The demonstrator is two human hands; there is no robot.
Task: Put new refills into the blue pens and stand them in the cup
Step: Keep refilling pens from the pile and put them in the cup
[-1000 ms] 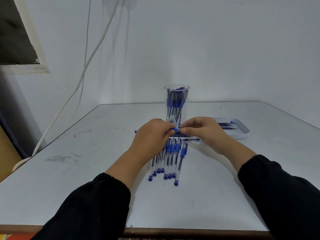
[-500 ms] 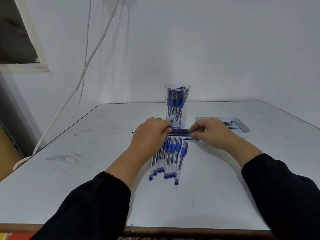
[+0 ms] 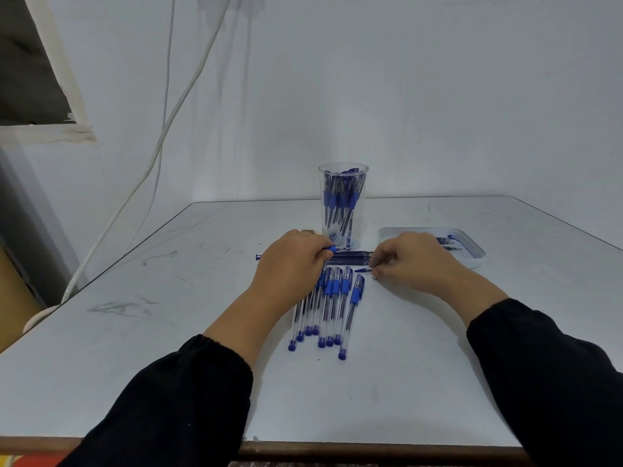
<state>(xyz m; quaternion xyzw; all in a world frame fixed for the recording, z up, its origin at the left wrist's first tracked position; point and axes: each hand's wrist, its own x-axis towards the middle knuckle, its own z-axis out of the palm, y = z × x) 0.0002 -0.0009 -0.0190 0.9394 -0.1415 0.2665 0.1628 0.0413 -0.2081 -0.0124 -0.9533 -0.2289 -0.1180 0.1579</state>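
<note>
My left hand grips a blue pen lying crosswise on the table, and its far end sticks out to the left of the hand. A row of dark refills lies just behind my hands. My right hand has its thumb and forefinger pinched at the right end of the nearest refill. A small loose pen tip lies beside those fingertips. Several blue pens lie side by side below my left hand. The clear cup behind the refills holds several pens upright.
A shallow white tray with a few small pen parts sits at the right, behind my right hand. White cables hang down the wall at the left. The table's front edge runs near the bottom of the view.
My right hand let go of the pen held in my left hand and dropped down to the right ends of the refills. My left hand lowered slightly with the pen.
</note>
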